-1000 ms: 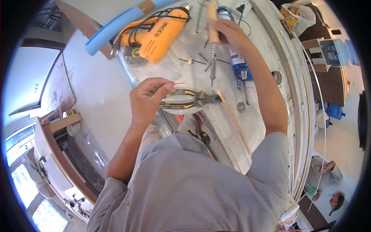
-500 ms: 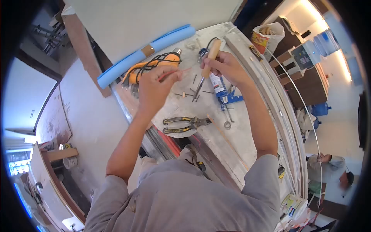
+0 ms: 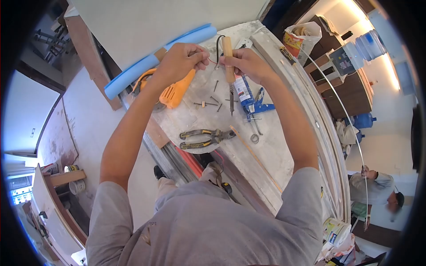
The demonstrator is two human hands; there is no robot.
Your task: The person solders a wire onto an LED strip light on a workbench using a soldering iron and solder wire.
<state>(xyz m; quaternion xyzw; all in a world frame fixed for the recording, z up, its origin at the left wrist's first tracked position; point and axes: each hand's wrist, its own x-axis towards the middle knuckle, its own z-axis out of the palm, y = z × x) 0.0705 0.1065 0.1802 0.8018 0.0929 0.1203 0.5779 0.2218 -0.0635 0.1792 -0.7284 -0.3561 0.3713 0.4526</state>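
My left hand (image 3: pixel 183 63) is closed in a pinch on a thin red wire (image 3: pixel 212 59) above the far part of the worktable. The wire stretches across to the fingers of my right hand (image 3: pixel 248 65). That hand grips the wooden handle (image 3: pixel 227 48) of a soldering iron, whose metal shaft (image 3: pixel 231 95) points back toward me. A black cord loops from the handle's far end. Under my left forearm lies an orange power tool (image 3: pixel 176 92). A blue caulking gun (image 3: pixel 258 107) with its tube rests beside the iron. Black-and-yellow pliers (image 3: pixel 206 138) lie nearer me.
Several screws (image 3: pixel 214 99), a small metal ring (image 3: pixel 254 138) and a thin wood strip (image 3: pixel 259 162) are on the worktable (image 3: pixel 177 120). A blue roll (image 3: pixel 126 79) lies along its left edge, long boards (image 3: pixel 310 106) along its right. Another person (image 3: pixel 372 188) stands at far right.
Both hands have moved away from me and closer together. The soldering iron has swung from a slant to nearly straight. The red wire now reaches to my right fingers.
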